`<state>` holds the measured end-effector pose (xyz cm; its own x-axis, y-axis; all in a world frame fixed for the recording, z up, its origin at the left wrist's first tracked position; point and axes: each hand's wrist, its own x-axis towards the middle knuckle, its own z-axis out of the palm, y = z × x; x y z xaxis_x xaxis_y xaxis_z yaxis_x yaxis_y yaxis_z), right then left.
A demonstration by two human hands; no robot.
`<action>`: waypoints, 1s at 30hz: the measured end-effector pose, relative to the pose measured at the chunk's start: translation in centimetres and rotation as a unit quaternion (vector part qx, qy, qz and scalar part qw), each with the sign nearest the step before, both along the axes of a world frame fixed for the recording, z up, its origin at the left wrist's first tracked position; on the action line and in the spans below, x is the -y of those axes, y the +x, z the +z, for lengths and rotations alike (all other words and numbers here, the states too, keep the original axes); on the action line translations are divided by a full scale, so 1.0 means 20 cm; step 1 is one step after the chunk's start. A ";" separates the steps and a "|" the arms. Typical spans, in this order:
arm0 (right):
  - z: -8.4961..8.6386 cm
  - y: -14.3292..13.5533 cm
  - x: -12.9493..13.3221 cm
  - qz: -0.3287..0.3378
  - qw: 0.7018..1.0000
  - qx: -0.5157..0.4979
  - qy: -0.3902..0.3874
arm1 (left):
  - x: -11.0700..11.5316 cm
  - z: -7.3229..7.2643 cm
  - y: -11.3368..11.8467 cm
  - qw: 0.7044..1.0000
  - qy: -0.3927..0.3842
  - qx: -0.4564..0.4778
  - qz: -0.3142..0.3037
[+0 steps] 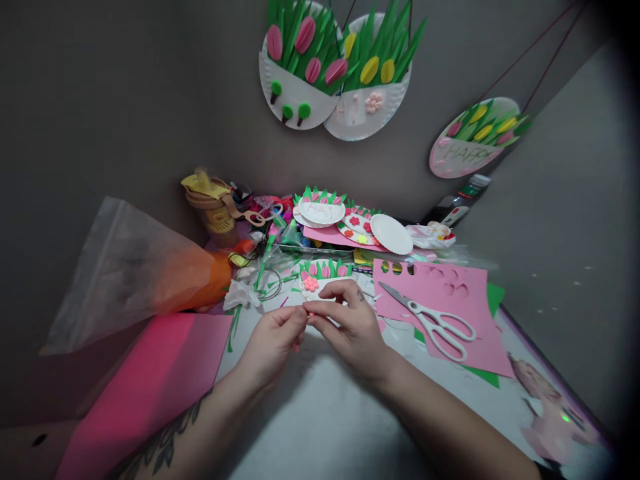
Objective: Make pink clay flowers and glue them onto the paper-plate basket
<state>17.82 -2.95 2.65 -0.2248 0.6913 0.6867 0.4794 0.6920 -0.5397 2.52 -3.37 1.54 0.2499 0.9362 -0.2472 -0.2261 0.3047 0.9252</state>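
Over the white table, my left hand and my right hand meet at the fingertips. Between them is a small bit of pink-orange material, mostly covered by the fingers. My left thumb and forefinger pinch it, and more pink shows under that hand. The right thumb and forefinger close on the same bit. Just behind the hands lies a small paper-plate craft with green paper grass, pink tulips and a pink flower; my right fingers hide part of it.
White-handled scissors lie on a pink sheet at the right. A clear bag and another pink sheet are at the left. Plate crafts, a cup and a bottle stand behind.
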 end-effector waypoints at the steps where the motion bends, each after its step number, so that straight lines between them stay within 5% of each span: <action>1: 0.00 0.00 0.00 -0.002 1.000 -0.007 -0.007 | 0.00 0.00 0.00 1.000 -0.010 0.004 0.003; 10: 0.00 0.03 -0.02 0.010 0.998 -0.030 -0.055 | -0.09 0.05 -0.06 0.979 -0.068 0.146 0.124; 19: -0.06 0.00 -0.05 0.125 0.982 -0.014 -0.143 | -0.11 -0.02 -0.06 0.968 -0.120 0.204 0.080; 30: -0.06 -0.04 -0.02 0.149 0.982 -0.038 -0.107 | -0.08 0.00 0.00 0.927 -0.196 0.314 0.060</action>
